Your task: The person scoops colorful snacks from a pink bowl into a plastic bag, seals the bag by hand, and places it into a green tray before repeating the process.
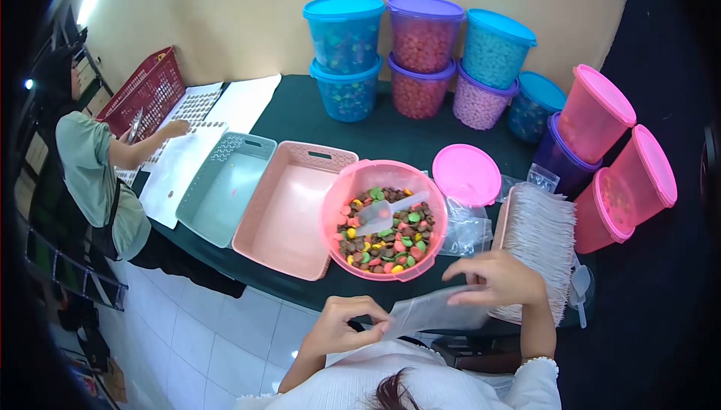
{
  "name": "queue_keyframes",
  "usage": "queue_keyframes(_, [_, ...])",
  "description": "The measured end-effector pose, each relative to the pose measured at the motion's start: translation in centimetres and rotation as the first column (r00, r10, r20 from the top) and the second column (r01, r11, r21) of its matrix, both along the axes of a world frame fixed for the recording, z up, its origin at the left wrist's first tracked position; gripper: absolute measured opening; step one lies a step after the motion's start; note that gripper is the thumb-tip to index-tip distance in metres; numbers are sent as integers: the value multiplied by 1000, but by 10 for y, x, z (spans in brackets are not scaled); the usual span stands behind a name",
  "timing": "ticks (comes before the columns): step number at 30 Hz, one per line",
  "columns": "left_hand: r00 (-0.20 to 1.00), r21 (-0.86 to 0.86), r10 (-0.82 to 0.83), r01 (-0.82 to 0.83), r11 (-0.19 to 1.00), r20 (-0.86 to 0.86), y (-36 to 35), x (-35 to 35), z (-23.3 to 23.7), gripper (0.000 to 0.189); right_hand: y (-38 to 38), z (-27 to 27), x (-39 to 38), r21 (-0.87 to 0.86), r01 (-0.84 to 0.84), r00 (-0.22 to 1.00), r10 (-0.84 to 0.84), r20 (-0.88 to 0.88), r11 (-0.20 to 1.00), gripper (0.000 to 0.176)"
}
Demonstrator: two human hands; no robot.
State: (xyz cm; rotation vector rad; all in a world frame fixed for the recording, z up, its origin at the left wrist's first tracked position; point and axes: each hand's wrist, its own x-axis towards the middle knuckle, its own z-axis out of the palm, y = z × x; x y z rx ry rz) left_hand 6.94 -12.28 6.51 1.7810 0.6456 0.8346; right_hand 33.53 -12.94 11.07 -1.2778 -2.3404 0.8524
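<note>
A clear plastic bag (pixel 428 314) is stretched between my hands, just in front of my body. My left hand (pixel 347 326) pinches its left end between thumb and fingertips. At the bag's upper right edge, my right hand (pixel 499 278) has its thumb against the plastic and its index finger curved away from it; the bag is slightly blurred there. Beyond the hands stands a pink tub (pixel 330 233) of brown, green, yellow and coral candy pieces (pixel 398 248), with a translucent scoop (pixel 387 213) lying on top.
A pink basket (pixel 289 222) and a grey-green basket (pixel 218 200) stand left of the tub. Stacked bags (pixel 537 237), a pink lid (pixel 466 175) and a small scoop (pixel 580 290) lie right. Lidded containers (pixel 424 42) line the back. Another person (pixel 105 177) works at left.
</note>
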Motion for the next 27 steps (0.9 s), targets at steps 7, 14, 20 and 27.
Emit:
queue_keyframes(7, [841, 164, 379, -467, 869, 387, 28, -70, 0, 13, -2, 37, -82, 552, 472, 870, -264, -416, 687, 39])
queue_keyframes(14, [958, 88, 87, -115, 990, 274, 63, -104, 10, 14, 66, -13, -192, 123, -133, 917, 169, -360, 983, 45])
queue_keyframes(20, [968, 72, -216, 208, 975, 130, 109, -156, -7, 10, 96, -28, -206, 45, -195, 875, 195, -443, 980, 22])
queue_keyframes(27, [961, 94, -224, 211, 973, 163, 140, -180, -7, 12, 91, -49, -224, 128, 299, 832, -192, -521, 946, 37])
